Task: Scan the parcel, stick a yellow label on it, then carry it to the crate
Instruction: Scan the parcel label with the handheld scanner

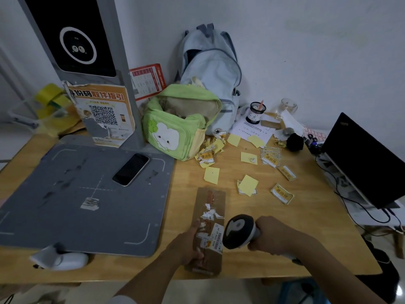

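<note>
White wall backs a cluttered wooden tabletop [306,227], with a grey scanning mat [65,205] on its left half and a laptop [361,163] at the right edge. Two bags lean against the wall, and yellow labels [282,195] lie scattered across the middle of the wood, well within reach. Near the front edge lies the parcel [211,207], a long flat brown packet just right of the mat, its printed barcode sticker toward the near end. The left hand [188,244] pins that near end, fingers [198,256] curled over the packet's left edge. The right hand [274,233] is clenched round the handle of the scanner [238,231], whose head hovers just over the barcode. This looks like the scanning step, so the task is barely begun. To do it well, I would keep the packet pressed flat so the sticker does not buckle, tilt the scanner's window squarely at the code, and keep the thumb clear of the bars. No crate is in view.
</note>
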A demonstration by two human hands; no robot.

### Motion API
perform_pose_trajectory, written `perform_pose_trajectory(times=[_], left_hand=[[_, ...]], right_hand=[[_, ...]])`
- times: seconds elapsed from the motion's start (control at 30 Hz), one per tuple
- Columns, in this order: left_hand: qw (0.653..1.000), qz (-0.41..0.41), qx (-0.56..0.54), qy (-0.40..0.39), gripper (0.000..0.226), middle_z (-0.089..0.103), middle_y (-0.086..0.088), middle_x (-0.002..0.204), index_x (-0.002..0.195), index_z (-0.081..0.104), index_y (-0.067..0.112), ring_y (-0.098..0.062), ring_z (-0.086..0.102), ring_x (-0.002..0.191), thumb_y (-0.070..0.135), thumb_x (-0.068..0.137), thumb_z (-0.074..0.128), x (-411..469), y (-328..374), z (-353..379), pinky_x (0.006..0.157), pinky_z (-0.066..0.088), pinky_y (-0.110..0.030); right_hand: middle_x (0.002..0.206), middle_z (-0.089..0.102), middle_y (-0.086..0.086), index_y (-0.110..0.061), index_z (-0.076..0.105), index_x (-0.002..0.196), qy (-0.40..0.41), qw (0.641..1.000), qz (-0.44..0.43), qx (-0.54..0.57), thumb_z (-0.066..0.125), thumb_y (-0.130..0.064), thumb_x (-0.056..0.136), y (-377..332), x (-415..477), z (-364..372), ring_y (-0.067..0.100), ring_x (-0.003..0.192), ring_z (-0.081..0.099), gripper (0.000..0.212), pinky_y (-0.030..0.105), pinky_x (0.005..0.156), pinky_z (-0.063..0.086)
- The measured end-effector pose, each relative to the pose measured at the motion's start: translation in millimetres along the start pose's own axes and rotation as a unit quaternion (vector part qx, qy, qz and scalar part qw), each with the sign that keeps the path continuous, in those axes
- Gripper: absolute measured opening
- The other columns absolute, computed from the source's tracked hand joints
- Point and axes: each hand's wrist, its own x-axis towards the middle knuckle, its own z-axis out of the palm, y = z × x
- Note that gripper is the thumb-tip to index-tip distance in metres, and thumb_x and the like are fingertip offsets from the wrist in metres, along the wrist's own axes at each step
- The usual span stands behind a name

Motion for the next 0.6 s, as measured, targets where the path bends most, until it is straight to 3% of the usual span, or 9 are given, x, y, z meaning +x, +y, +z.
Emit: perform_pose_trajectory(times=[0.2,0.3,0.37,0.47,0.53,0.6], left_hand=[[1.000,0.003,0.001,-0.002,0.113,0.049,-0.004,0.145,0.149,-0.011,0.036,-0.021,0.052,0.125,0.024,0.075,0.073,-0.7,-1.6,-0.2,0.106,0.043,-0.038],[1.000,-0.001,0.000,-0.002,0.113,0.051,-0.005,0.143,0.148,-0.011,0.039,-0.021,0.053,0.123,0.023,0.075,0.073,-1.4,-0.3,-1.8,0.105,0.044,-0.038],[1.000,-0.004,0.008,-0.003,0.111,0.050,-0.006,0.143,0.149,-0.010,0.038,-0.022,0.053,0.123,0.024,0.076,0.073,-1.9,1.3,-2.7,0.105,0.043,-0.037],[1.000,-0.004,0.012,-0.001,0.110,0.051,-0.007,0.143,0.149,-0.009,0.036,-0.023,0.053,0.123,0.025,0.076,0.073,-3.6,3.0,-3.0,0.102,0.044,-0.036],[1.000,-0.003,0.007,0.000,0.109,0.052,-0.007,0.142,0.149,-0.009,0.037,-0.023,0.054,0.121,0.024,0.077,0.072,-4.5,3.4,-3.1,0.101,0.044,-0.035],[1.000,-0.003,0.007,0.003,0.108,0.053,-0.007,0.141,0.149,-0.009,0.039,-0.023,0.055,0.120,0.023,0.078,0.071,-5.6,3.4,-2.6,0.101,0.045,-0.035]], right_hand=[[0.092,0.067,0.006,-0.012,0.066,0.096,0.058,0.998,-0.005,-0.021,0.066,-0.028,0.082,20.0,20.7,6.8,0.018,0.084,0.063,0.021,0.027,0.074,0.050],[0.098,0.064,0.005,-0.011,0.059,0.110,0.078,0.996,0.051,0.002,0.062,-0.029,0.086,41.3,34.9,9.5,0.018,0.087,0.060,0.029,0.023,0.068,0.046],[0.108,0.058,0.009,-0.006,0.046,0.127,0.046,0.993,0.109,0.002,0.056,-0.025,0.090,52.1,41.1,12.7,0.020,0.088,0.055,0.043,0.025,0.064,0.041],[0.143,0.037,0.021,0.003,0.011,0.146,-0.006,0.988,0.149,-0.040,0.042,-0.017,0.097,66.0,47.8,25.4,0.026,0.098,0.054,0.061,0.027,0.070,0.038],[0.146,0.033,0.022,0.001,0.011,0.146,-0.004,0.986,0.155,-0.067,0.040,-0.011,0.096,75.7,49.9,38.2,0.027,0.099,0.056,0.058,0.028,0.070,0.038],[0.128,0.050,0.019,-0.002,0.022,0.140,0.030,0.984,0.166,-0.056,0.046,-0.009,0.092,89.1,53.9,52.2,0.030,0.098,0.061,0.054,0.030,0.066,0.042]])
